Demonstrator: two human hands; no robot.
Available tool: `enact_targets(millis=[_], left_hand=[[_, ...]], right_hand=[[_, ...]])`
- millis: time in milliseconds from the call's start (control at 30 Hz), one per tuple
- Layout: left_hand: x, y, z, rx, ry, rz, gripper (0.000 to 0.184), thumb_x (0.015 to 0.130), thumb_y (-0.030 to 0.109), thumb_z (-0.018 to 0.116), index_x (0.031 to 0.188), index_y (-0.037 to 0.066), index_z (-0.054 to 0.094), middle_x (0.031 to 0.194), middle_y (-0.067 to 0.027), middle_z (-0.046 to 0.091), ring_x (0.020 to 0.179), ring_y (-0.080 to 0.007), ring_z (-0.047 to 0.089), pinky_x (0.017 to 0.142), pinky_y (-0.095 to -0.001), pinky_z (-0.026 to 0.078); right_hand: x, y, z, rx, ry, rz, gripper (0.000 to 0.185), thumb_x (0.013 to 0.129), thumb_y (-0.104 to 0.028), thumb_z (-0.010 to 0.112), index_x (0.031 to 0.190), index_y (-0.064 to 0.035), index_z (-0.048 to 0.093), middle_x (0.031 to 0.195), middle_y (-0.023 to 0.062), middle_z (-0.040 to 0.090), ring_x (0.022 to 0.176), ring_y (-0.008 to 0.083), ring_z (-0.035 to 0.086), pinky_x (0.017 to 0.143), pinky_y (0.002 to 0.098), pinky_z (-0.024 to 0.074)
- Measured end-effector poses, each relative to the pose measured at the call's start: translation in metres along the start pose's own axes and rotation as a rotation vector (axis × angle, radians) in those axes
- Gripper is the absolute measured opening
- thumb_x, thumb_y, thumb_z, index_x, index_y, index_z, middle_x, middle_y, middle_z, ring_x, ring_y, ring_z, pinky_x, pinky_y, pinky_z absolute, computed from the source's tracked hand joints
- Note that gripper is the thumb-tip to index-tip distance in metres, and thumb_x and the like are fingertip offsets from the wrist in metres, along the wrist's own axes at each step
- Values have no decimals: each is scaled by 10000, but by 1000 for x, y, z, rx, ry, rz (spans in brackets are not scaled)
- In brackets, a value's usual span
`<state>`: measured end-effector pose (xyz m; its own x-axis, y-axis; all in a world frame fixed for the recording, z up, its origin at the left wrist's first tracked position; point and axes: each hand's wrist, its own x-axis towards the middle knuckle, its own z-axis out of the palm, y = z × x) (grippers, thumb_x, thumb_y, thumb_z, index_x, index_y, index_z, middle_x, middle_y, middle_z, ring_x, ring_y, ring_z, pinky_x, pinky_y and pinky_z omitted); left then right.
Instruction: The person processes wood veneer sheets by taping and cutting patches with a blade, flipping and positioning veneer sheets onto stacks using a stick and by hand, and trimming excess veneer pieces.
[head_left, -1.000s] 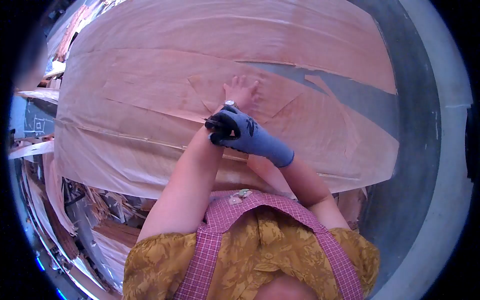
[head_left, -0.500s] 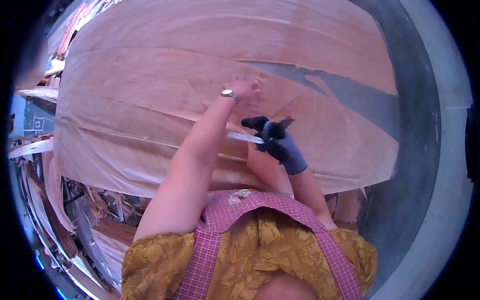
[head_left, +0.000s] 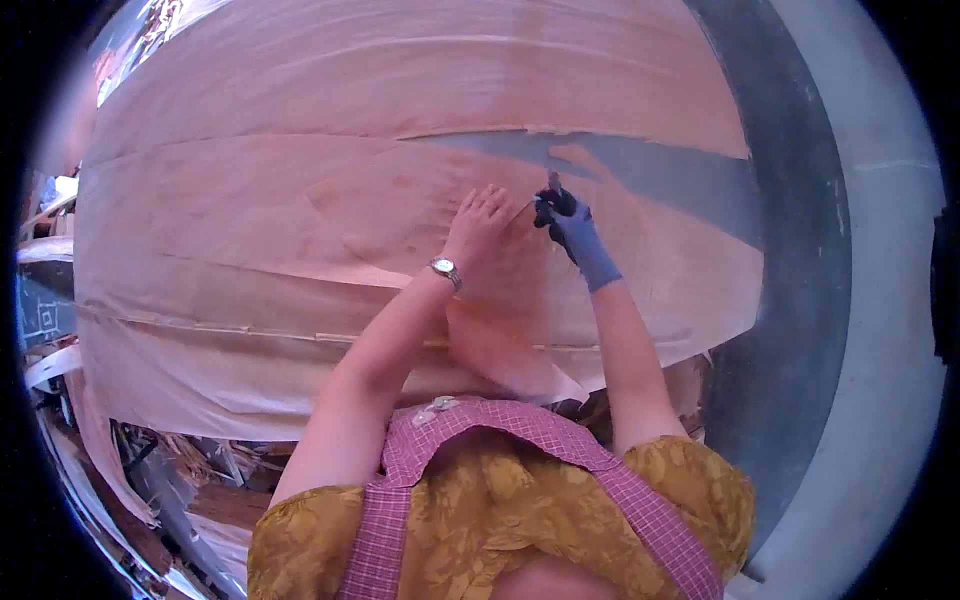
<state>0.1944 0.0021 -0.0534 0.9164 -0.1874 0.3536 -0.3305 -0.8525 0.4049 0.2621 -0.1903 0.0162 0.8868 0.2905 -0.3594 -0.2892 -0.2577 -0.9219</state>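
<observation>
Large thin sheets of pale reddish wood veneer lie overlapping in front of me. My left hand, bare with a watch at the wrist, lies flat on the veneer with its fingers spread. Just right of it, my right hand wears a blue and black glove. Its fingers are closed, and a small dark reddish end sticks up from them; I cannot make out what it is. Below my hands, a loose veneer piece slants toward my apron.
A grey surface shows through a tapering gap between the sheets. Along the right runs a dark grey band beside a paler rim. Torn veneer scraps lie at lower left. A blurred shape stands at the far left edge.
My right hand has moved up and away from my body, and the white strip seen by it is no longer visible. My left hand has shifted slightly down-left and flattened out.
</observation>
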Motion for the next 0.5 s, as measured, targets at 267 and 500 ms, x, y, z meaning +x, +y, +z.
enact_targets(millis=[267,500], left_hand=[[24,25,-17,-30,-130,-28,511,863,187,556,1366,117,498,1444,-54,470,1319,-252,440,1097,-433,330],[28,34,-6,90,-260,5,627,850,179,568,1454,154,400,1518,-67,371,1357,-276,385,1095,-432,300]], right_hand=[[67,37,-8,-767,203,29,448,766,-348,788,946,29,628,689,71,654,590,179,634,547,313,496],[52,40,-46,-388,-71,189,315,773,-291,726,875,7,700,695,125,686,585,192,656,513,317,483]])
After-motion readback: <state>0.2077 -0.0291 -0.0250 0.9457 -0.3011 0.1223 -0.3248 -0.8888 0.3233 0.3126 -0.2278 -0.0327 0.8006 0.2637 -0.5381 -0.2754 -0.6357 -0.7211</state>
